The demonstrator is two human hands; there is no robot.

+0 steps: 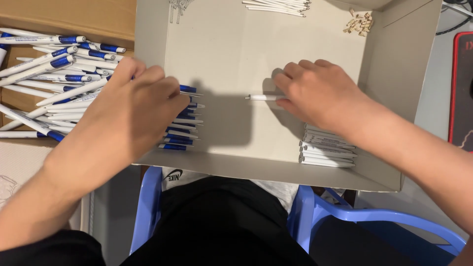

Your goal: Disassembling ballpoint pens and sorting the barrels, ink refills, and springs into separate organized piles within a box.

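Left hand point(135, 106) lies over a row of blue-and-white pen parts point(183, 127) at the left of the shallow grey box point(236, 162); fingers curled, though whether they grasp any is hidden. Right hand point(318, 91) fingers pinch a white pen barrel point(261, 97) on the box floor, beside stacked white barrels point(325, 151).

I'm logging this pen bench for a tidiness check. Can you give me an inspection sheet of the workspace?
Surface: shallow grey cardboard tray on the lap.
Job's things: white plastic pen barrel; blue-and-white pen parts; stacked white barrels.
Clutter: thin white refill tubes; small tan pieces; heap of assembled blue-and-white pens in a brown box.
Grip: left hand over the blue parts; right hand touching the single barrel.
Cables: black cable, top right.
Surroundings: blue plastic chair.
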